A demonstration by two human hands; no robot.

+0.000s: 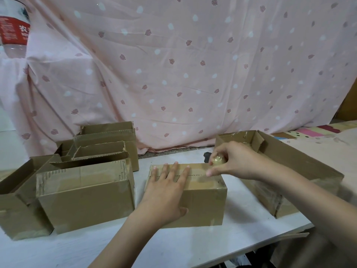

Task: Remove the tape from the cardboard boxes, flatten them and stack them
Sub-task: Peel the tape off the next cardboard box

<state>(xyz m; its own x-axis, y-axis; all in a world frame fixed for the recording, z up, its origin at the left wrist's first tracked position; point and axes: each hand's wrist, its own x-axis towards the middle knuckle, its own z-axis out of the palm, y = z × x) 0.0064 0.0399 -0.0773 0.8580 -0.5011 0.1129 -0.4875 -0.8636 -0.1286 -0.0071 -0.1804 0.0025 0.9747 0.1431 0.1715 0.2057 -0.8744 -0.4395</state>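
Note:
A closed cardboard box (202, 206) stands in the middle of the white table (135, 246), clear tape running along its top seam. My left hand (168, 190) lies flat on the box's top, fingers spread, thumb over the front face. My right hand (231, 161) is at the box's far right top corner and holds a crumpled wad of peeled clear tape (218, 160), with one finger touching the top.
Several opened cardboard boxes (85, 194) crowd the table's left side. A long open box (280, 171) lies at the right. A pink patterned cloth (193, 74) hangs behind. A water bottle (13, 29) stands top left. The table's front edge is near my arms.

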